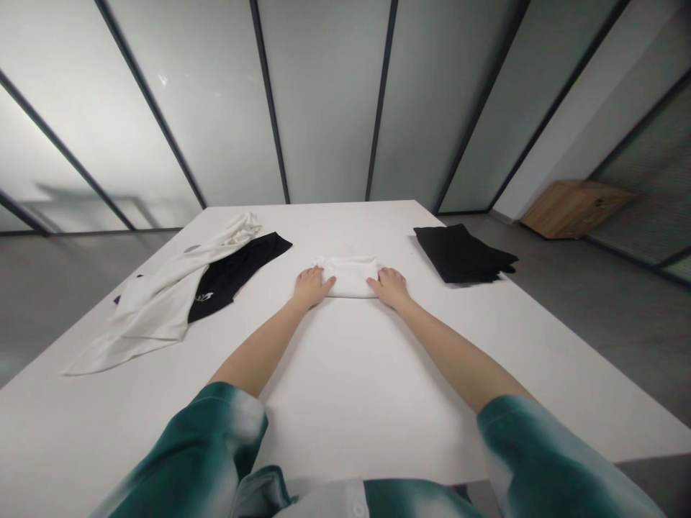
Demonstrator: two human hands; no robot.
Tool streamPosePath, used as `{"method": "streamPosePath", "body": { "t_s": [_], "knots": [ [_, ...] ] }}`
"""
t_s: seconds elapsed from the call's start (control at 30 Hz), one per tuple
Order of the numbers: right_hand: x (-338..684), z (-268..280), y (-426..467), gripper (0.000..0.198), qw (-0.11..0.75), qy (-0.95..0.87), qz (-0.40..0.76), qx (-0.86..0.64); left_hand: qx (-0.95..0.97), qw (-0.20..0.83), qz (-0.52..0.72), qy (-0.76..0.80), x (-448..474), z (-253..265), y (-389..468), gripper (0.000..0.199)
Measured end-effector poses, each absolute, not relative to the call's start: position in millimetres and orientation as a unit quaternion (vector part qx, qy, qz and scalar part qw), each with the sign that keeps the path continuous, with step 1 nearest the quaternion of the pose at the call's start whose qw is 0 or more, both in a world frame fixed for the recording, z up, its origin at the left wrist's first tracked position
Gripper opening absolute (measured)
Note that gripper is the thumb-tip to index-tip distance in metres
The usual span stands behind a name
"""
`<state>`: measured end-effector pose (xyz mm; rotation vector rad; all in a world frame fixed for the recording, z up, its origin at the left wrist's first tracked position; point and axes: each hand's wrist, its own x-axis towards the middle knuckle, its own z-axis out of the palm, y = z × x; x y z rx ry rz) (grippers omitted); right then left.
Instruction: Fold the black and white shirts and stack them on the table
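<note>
A folded white garment (352, 277) lies flat on the table in front of me, a compact rectangle with a slightly rumpled far edge. My left hand (314, 286) grips its left side, the thumb resting over the cloth. On the opposite side my right hand (393, 286) has hold of the right edge, its thumb also on top. The tips of some fingers are hidden at the cloth's edges. Both forearms reach forward across the tabletop, and the garment's exact kind cannot be made out.
Left on the white table (356, 388) lies a loose white garment (156, 302), partly over a black garment (242, 270) with a small white print. A stack of folded black cloth (461, 253) sits near the right edge. A wooden cabinet (575, 207) stands on the floor beyond.
</note>
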<state>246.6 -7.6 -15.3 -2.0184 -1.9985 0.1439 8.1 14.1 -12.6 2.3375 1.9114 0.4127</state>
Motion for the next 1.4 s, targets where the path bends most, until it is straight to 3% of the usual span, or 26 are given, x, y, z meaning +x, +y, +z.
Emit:
{"method": "streamPosePath", "body": {
  "t_s": [0.17,0.47,0.7,0.8,0.97,1.07,1.2,1.4],
  "knots": [
    [250.8,-19.1,-1.8,0.026,0.21,-0.691,0.122,-0.681,0.79,0.059,0.139,0.594,6.8,-15.3,17.9,0.059],
    [261.2,-14.4,7.1,0.056,0.487,-0.495,0.449,-0.563,0.792,0.093,0.181,0.576,3.7,-14.1,21.0,0.051],
    [272.2,2.1,-0.1,0.019,0.474,-0.366,0.564,-0.569,0.765,0.119,0.221,0.593,2.5,-15.0,22.3,0.046],
    [267.1,5.9,-6.8,0.024,0.467,-0.399,0.56,-0.556,0.767,0.119,0.218,0.592,2.8,-15.5,22.6,0.046],
    [259.0,6.8,-13.4,0.056,0.441,-0.45,0.537,-0.561,0.767,0.119,0.214,0.594,2.8,-15.0,23.1,0.045],
    [263.4,9.0,-9.6,0.056,0.445,-0.432,0.536,-0.573,0.763,0.119,0.216,0.597,2.4,-14.5,23.4,0.045],
    [285.4,22.1,2.8,0.046,0.538,-0.396,0.468,-0.579,0.766,0.116,0.211,0.596,2.2,-14.5,23.6,0.045],
    [332.7,69.9,26.6,0.055,0.721,-0.338,0.268,-0.543,0.778,0.097,0.201,0.587,2.4,-17.8,23.6,0.046]
  ]
}}
